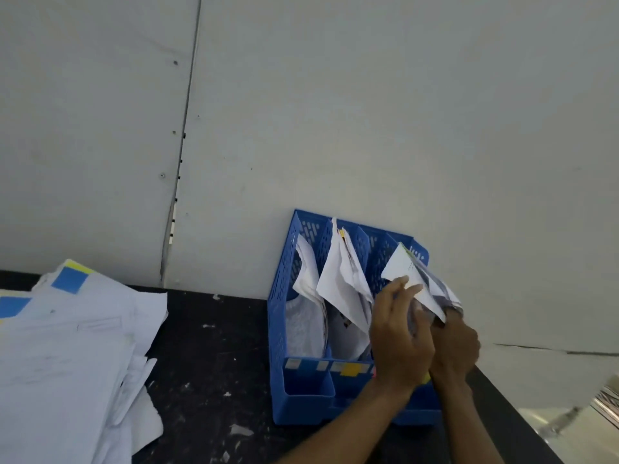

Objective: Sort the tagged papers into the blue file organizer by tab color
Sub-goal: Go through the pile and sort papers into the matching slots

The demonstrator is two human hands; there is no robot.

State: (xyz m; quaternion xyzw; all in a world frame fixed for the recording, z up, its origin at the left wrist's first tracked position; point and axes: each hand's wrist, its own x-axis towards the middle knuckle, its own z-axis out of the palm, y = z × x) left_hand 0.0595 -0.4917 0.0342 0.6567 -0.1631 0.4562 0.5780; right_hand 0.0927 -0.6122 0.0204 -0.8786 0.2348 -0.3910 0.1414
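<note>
A blue file organizer point(303, 393) with several slots stands on the dark table against the white wall. Crumpled white papers point(338, 283) fill its two left slots; one shows a yellow tab at its top. Over the right-hand slots both hands meet on a white sheet point(410, 271) with a greenish-yellow tab. My left hand point(398, 333) touches the sheet's near side, fingers fairly straight. My right hand point(455, 346) grips its lower right corner. Colored labels line the organizer's front lip.
A loose pile of white papers point(67, 346) with blue and yellow tabs covers the table's left side. Small paper scraps point(239, 430) dot the dark tabletop between pile and organizer. The table's right edge runs diagonally at the lower right.
</note>
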